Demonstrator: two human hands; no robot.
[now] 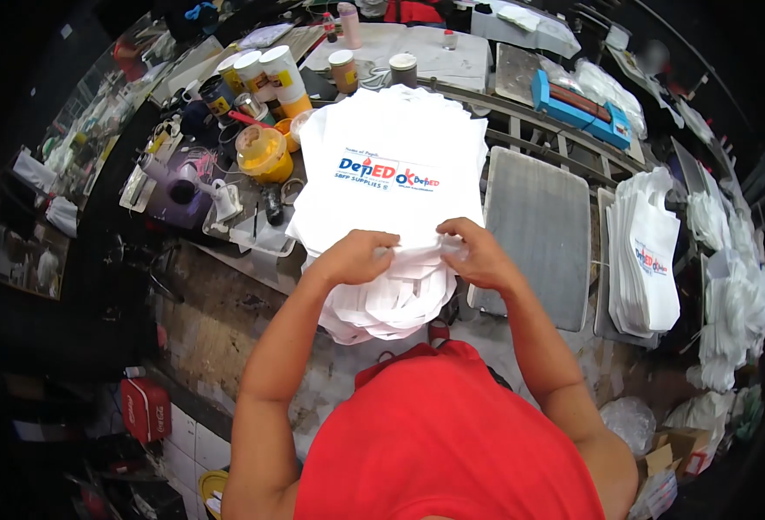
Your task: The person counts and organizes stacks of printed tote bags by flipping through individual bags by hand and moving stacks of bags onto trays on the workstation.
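In front of me lies a tall stack of white cloth bags, the top one printed in red and blue with "DepED" and "SBFP SUPPLIES". My left hand pinches the near edge of the top bag, thumb and fingers together. A short way to its right, my right hand has the same edge between thumb and forefinger. Below my hands, the loose white lower ends of the bags hang over the front of the table. How many layers each hand grips is hidden.
A grey flat board lies right of the stack. Beyond it is another pile of printed bags. Left stand a yellow tub and several white-and-yellow containers. A blue machine with a roller sits at back right.
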